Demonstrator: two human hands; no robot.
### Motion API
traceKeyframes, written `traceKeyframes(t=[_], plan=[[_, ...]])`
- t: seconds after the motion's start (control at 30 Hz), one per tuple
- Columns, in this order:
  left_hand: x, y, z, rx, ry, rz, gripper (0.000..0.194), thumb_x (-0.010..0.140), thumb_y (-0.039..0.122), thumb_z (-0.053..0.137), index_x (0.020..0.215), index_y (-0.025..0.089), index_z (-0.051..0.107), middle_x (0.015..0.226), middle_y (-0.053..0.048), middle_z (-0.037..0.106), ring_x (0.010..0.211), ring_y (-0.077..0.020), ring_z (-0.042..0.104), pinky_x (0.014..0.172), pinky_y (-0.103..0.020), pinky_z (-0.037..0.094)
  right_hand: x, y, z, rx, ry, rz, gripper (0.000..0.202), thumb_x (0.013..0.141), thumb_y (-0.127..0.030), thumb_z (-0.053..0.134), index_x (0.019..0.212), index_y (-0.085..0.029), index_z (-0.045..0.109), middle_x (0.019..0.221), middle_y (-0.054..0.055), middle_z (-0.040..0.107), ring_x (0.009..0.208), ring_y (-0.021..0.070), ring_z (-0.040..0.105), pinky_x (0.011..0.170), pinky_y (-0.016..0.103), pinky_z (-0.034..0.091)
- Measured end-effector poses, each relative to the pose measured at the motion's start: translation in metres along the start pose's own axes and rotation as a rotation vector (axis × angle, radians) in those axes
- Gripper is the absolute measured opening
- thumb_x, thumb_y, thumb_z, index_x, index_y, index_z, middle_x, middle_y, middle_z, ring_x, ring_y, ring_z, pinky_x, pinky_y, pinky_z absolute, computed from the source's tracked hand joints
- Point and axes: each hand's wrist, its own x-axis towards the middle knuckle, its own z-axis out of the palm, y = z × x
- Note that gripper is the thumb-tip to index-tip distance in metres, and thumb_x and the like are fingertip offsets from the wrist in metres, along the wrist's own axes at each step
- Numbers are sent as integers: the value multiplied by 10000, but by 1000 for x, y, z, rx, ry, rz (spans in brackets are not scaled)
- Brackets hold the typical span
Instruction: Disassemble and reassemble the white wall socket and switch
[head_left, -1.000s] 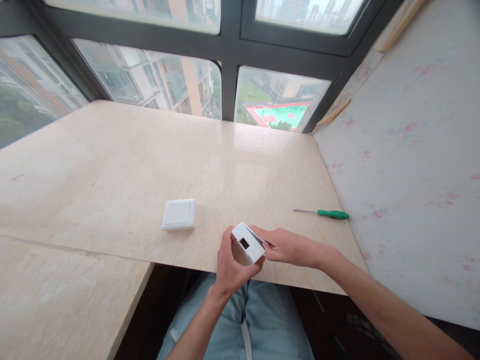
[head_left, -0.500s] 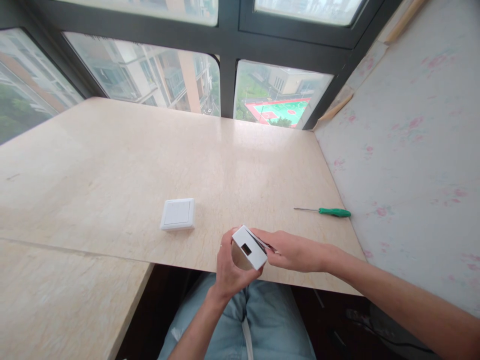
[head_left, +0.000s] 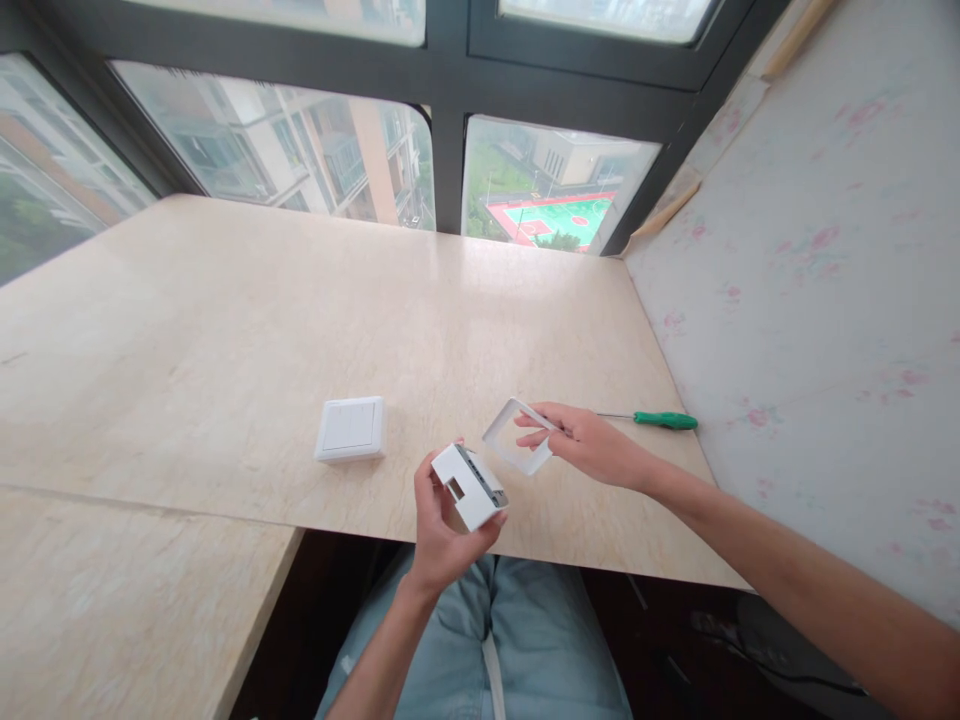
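Observation:
My left hand (head_left: 448, 530) grips a white wall switch box (head_left: 466, 488) on its edge, near the front of the counter. A rectangular hole shows in the side of the box, and a grey inner edge faces right. Pinched in my right hand (head_left: 581, 437) is a thin white square frame (head_left: 517, 462), held apart from the box, up and to its right. Some fingers of that hand show through the frame's opening. To the left, a second white wall switch (head_left: 350, 428) lies face up on the counter.
A screwdriver (head_left: 664, 420) with a green handle lies on the marbled counter (head_left: 315, 310), just beyond my right hand. Dark-framed windows (head_left: 448, 170) stand at the back. A flowered wall (head_left: 825, 350) bounds the right side.
The white frame has come off the switch box. My right hand has carried it up and away, while my left hand has shifted slightly left and turned the box.

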Motion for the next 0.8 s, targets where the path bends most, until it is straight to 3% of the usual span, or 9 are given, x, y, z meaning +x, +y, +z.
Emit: traceKeyframes(t=[0.13, 0.3, 0.4, 0.47, 0.6, 0.8], plan=[[8, 12, -7, -249, 10, -181, 902, 670, 441, 855, 1415, 257, 382, 1450, -158, 522, 1317, -339, 536, 1052, -455, 489, 10, 5, -3, 273, 33, 220, 396, 841, -182, 622, 1235, -205, 591, 1262, 164, 703, 1022, 274, 750, 870, 449, 605], [12, 20, -13, -673, -31, -389, 724, 800, 533, 692, 1421, 230, 477, 1439, -147, 559, 1347, -410, 503, 1066, -581, 468, 15, 9, 4, 496, 113, 379, 269, 872, -111, 589, 1134, -169, 591, 1194, 170, 723, 904, 224, 769, 844, 420, 625], [14, 24, -17, -799, -17, -446, 661, 855, 555, 627, 1414, 223, 505, 1454, -144, 554, 1348, -448, 493, 1066, -654, 442, 17, 10, 10, 606, 139, 391, 205, 883, -114, 605, 1082, -161, 603, 1146, 156, 738, 854, 198, 768, 838, 383, 626], [16, 27, -20, -815, -5, -460, 635, 866, 475, 646, 1429, 223, 493, 1453, -143, 559, 1343, -456, 498, 1062, -666, 442, 18, 11, 12, 663, 149, 381, 171, 885, -118, 615, 1051, -161, 614, 1130, 147, 745, 823, 181, 765, 828, 359, 628], [18, 34, -30, -820, -11, -479, 649, 857, 288, 634, 1472, 215, 443, 1430, -146, 583, 1342, -447, 506, 1034, -635, 488, 19, 12, 15, 737, 155, 375, 173, 885, -137, 634, 1054, -169, 623, 1085, 135, 761, 793, 170, 760, 782, 323, 630], [18, 47, -47, -947, -96, -518, 676, 861, 287, 562, 1502, 162, 387, 1398, -189, 605, 1300, -445, 551, 939, -565, 565, 24, 5, 22, 808, 158, 352, 221, 855, -160, 680, 1071, -179, 637, 1049, 110, 764, 782, 161, 754, 750, 290, 624]])
